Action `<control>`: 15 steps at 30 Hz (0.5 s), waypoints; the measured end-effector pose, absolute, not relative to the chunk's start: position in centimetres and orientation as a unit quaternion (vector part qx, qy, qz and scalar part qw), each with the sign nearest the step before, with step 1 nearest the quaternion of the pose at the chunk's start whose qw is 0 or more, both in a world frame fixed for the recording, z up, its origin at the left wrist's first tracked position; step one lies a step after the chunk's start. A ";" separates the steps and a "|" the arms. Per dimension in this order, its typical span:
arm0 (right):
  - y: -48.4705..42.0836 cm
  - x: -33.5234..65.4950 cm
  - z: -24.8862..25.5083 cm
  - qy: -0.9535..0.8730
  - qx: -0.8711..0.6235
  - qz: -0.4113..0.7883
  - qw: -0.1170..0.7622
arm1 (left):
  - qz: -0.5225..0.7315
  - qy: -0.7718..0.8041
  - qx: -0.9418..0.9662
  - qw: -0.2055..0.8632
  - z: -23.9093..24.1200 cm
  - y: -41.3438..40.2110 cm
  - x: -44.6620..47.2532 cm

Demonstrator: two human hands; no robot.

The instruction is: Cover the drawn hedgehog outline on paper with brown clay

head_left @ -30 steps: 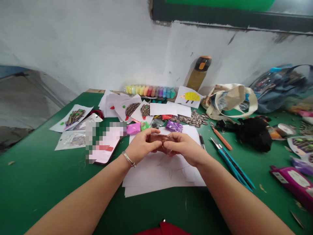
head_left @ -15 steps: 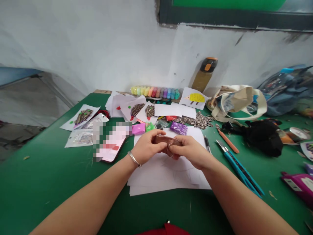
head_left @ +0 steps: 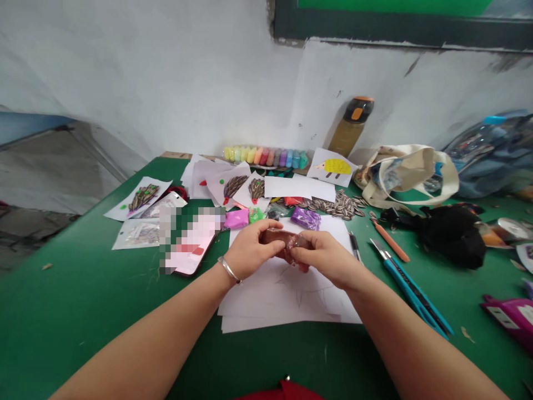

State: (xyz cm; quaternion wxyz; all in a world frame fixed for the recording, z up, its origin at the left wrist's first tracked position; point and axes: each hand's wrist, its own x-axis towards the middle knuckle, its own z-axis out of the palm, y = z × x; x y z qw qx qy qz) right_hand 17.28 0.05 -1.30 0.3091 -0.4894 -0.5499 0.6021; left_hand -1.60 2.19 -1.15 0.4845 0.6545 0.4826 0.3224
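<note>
Both my hands meet above a stack of white paper with a faint pencil outline. My left hand, a silver bangle on its wrist, and my right hand pinch a small brown clay packet in clear wrapping between them. All fingers are curled onto it. Just beyond lie a purple clay packet, a pink one and a small green one.
On the green table: a phone at left, seed-hedgehog pictures, a sunflower seed pile, a clay set row, a bottle, a canvas bag, a black cloth, blue cutters, an orange pencil.
My hands stay together on the brown packet, fingers shifting slightly on it. The view has drifted a little, so everything sits slightly further right and lower.
</note>
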 end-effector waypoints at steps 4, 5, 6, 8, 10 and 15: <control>0.1 17.5 -1.4 -0.565 -0.504 0.581 0.298 | 0.315 0.494 0.661 0.469 -1.0 2.2 -1.7; 0.1 17.6 -1.3 -0.567 -0.504 0.582 0.293 | 0.312 0.497 0.664 0.464 -1.0 2.2 -1.7; 0.1 17.6 -1.2 -0.565 -0.503 0.586 0.291 | 0.308 0.499 0.667 0.460 -1.0 2.2 -1.7; 0.1 17.7 -1.0 -0.557 -0.502 0.592 0.297 | 0.303 0.503 0.670 0.453 -0.9 2.3 -1.7; 0.1 17.7 -1.0 -0.553 -0.509 0.584 0.307 | 0.301 0.504 0.671 0.453 -0.8 2.2 -1.6; 0.3 17.8 -1.6 -0.598 -0.544 0.511 0.293 | 0.304 0.494 0.671 0.463 -1.0 2.2 -1.5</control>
